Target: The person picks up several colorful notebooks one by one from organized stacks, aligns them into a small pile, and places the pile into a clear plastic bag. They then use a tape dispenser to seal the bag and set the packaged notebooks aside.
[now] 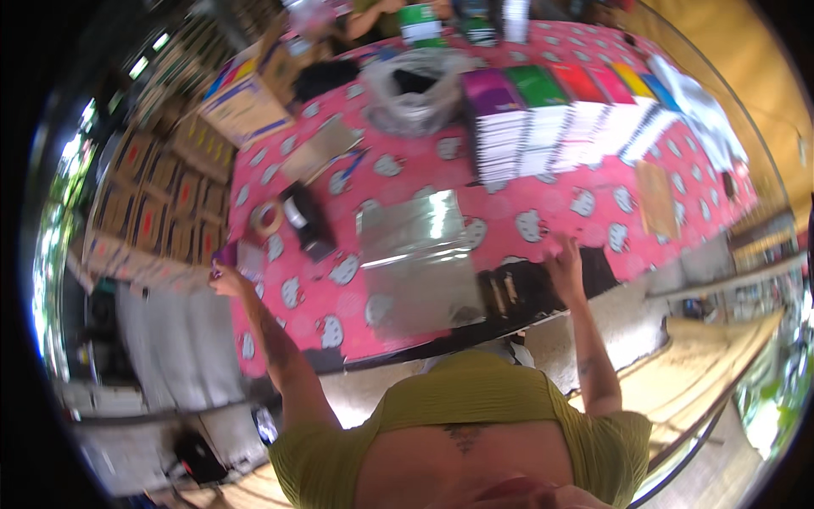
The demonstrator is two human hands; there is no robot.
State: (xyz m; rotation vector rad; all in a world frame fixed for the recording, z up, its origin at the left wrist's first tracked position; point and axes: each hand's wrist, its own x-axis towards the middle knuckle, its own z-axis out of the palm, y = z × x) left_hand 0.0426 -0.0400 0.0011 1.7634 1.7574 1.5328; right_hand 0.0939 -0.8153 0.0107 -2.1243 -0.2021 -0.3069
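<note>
At the table's left edge my left hand (225, 279) is closed, its fingers at the near corner of a small purple and pale item (247, 257); blur hides its kind. My right hand (564, 265) is over the right part of a black strip (598, 270) on the front edge, fingers apart and holding nothing. Between my arms lies a stack of clear plastic sleeves (420, 271), glossy and flat. Beside the stack, to its left, are a black tape dispenser (307, 222) and a roll of tan tape (267, 219).
Stacks of spiral notebooks (500, 140) in several colours stand at the far right. A plastic bag (415, 93) sits at the back middle. Brown cartons (161, 195) are piled left of the pink-covered table (292, 327). A piece of cardboard (657, 199) lies right. Another person's hands (373, 15) show at the far side.
</note>
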